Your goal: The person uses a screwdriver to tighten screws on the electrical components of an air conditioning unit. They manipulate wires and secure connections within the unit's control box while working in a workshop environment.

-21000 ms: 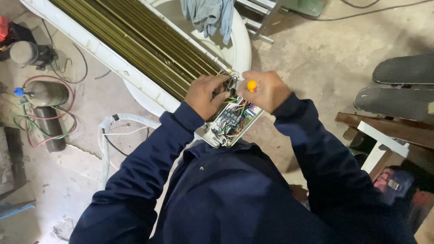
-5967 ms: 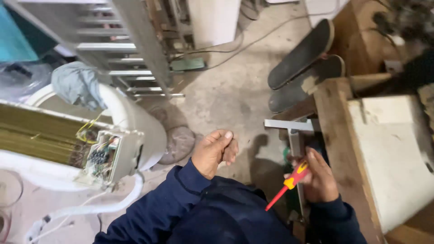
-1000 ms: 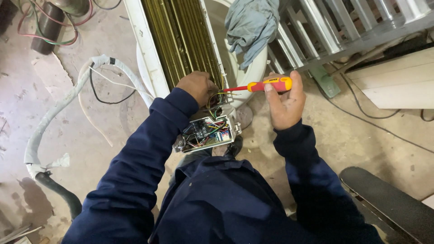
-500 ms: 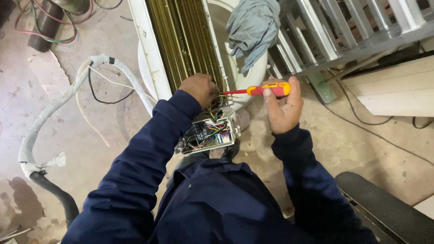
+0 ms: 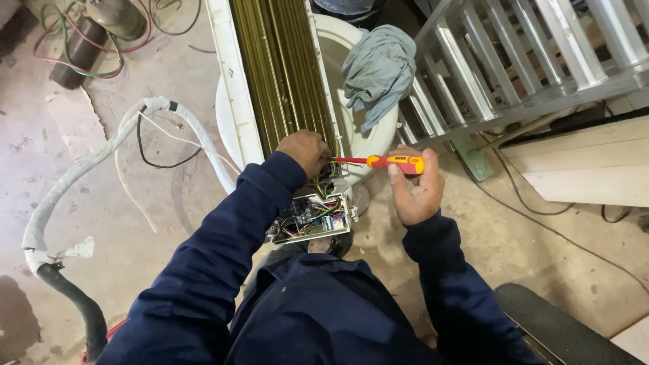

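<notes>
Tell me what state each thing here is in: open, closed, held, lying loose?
Screwdriver: held level in the right hand, tip toward the left hand.
Control box: open, coloured wires exposed.
Finned coil unit: cover off, fins bare.
Grey rag: draped over the white shell's rim.
Wrapped white hose: lying loose on the floor.
Left hand: pressed against the coil's end by the wires.

Screwdriver point(image 5: 387, 162) tip hidden behind left hand point(image 5: 305, 150); what it touches not visible. Left fingers curled out of sight. Coil point(image 5: 284, 67) cut by top edge. Board point(image 5: 312, 217) parts too small to tell. Hose point(image 5: 74, 311) runs off bottom edge.
</notes>
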